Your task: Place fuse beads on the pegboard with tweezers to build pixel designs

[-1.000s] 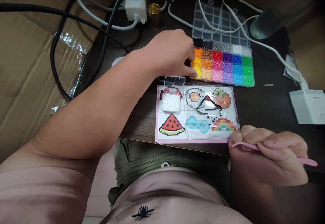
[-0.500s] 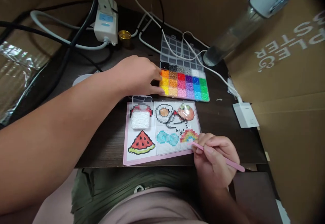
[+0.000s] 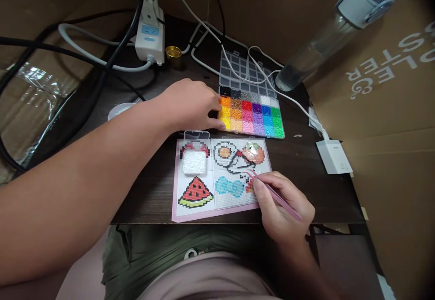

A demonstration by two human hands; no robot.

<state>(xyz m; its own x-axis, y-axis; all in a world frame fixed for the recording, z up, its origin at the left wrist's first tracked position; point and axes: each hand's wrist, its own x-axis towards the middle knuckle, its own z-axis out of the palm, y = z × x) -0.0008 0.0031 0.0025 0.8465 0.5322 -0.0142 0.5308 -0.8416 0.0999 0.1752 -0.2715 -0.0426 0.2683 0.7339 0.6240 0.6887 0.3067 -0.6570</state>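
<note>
My right hand (image 3: 288,205) grips pink tweezers (image 3: 280,200), their tips over the clear pegboard (image 3: 224,202) near loose black beads. The board lies on a pattern sheet (image 3: 185,202) with a watermelon picture. A black outline with a bit of red stands on the board. My left hand (image 3: 192,105) rests at the left edge of the open bead case (image 3: 251,114), thumb and fingers on its side. On the sheet's upper left sits a small box of white beads (image 3: 194,162), its lid raised.
A power strip (image 3: 149,32) with cables and a gold cup (image 3: 174,55) stand at the back left. A clear bottle (image 3: 312,57) leans at the back right, and a white charger (image 3: 333,156) lies on the right. Cardboard walls surround the desk.
My right hand has turned and brought the tweezers up and left over the board, their tips now apart. My left hand stays at the bead case. The whole view has shifted slightly.
</note>
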